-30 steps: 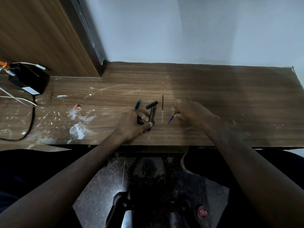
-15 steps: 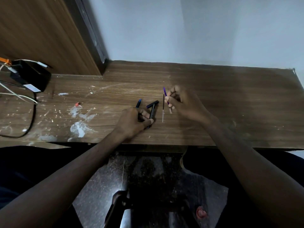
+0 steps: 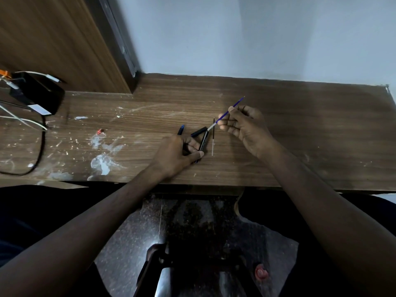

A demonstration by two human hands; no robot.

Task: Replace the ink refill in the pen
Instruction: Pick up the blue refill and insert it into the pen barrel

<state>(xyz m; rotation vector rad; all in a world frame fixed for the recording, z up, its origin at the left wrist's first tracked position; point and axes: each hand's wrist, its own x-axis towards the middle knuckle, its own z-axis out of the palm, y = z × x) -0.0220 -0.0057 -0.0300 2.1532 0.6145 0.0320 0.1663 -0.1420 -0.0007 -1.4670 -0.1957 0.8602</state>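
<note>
Our right hand point(image 3: 244, 127) pinches the blue refill point(image 3: 227, 113), now slanted with its pale lower end at the open mouth of the black pen barrel point(image 3: 203, 144), where half a second ago it was lifted clear above. Our left hand point(image 3: 177, 155) still grips that barrel against the counter point(image 3: 300, 146). Between the hands lies a thin spare refill point(image 3: 213, 138); a black cap point(image 3: 198, 132) and a blue-tipped piece point(image 3: 181, 129) sit just beyond the left hand.
</note>
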